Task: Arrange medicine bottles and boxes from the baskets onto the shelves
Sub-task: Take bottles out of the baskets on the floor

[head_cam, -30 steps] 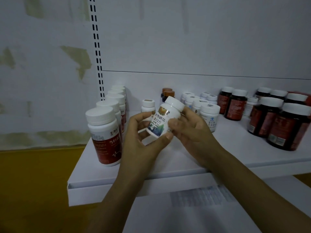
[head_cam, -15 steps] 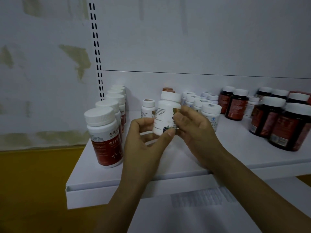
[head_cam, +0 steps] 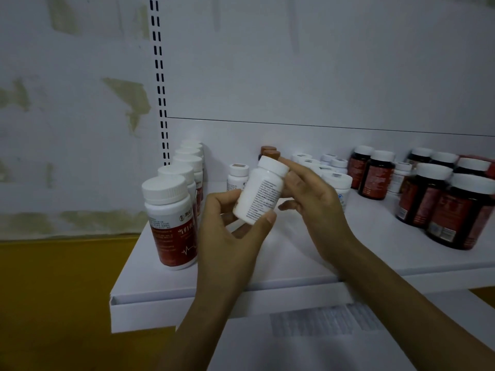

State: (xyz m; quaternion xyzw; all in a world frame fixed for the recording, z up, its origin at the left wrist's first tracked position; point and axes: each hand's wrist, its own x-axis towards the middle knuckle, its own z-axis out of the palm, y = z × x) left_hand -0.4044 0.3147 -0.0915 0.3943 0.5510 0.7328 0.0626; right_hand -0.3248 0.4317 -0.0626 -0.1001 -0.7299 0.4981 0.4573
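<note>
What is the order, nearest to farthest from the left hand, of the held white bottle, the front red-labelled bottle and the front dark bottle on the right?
1. Held white bottle, gripped in the left hand.
2. Front red-labelled bottle, just left of that hand.
3. Front dark bottle, far right on the shelf.

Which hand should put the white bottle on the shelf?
Probably the left hand: it grips the white bottle round its base above the shelf. The right hand only touches it near the cap.
</note>
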